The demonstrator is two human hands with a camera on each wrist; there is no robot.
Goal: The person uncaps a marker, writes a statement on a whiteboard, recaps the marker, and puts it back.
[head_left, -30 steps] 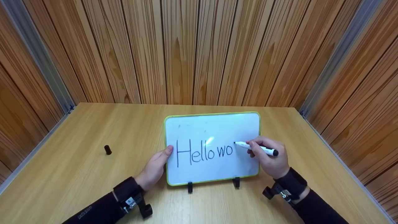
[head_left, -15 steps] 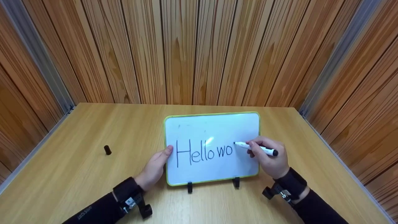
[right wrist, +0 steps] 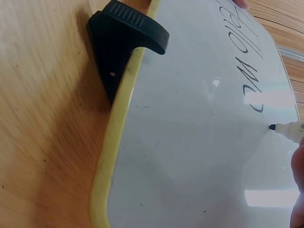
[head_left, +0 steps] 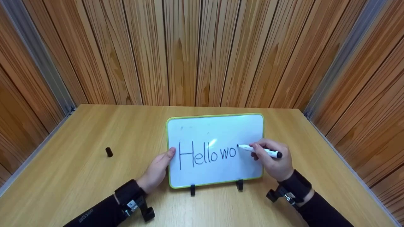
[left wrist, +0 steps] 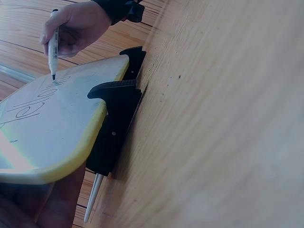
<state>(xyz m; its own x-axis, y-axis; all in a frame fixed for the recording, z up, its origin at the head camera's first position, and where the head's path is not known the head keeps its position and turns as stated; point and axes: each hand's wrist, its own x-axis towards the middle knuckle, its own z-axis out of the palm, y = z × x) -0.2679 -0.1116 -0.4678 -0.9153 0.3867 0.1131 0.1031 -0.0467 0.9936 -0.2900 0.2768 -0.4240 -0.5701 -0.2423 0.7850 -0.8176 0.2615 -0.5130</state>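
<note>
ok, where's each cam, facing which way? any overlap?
Head: worn on the head, facing forward-down at the whiteboard; left hand, right hand, sleeves show.
Left wrist: worn there, facing across the whiteboard; part of left hand behind it, right hand beyond.
Right wrist: worn there, facing the marker; part of right hand at right, fingertip at top.
Wrist views share marker, lettering, black stand.

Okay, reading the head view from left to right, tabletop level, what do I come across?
Small dark cap → left grip → handwritten "Hello" on the whiteboard → "wo" → marker tip → right grip.
</note>
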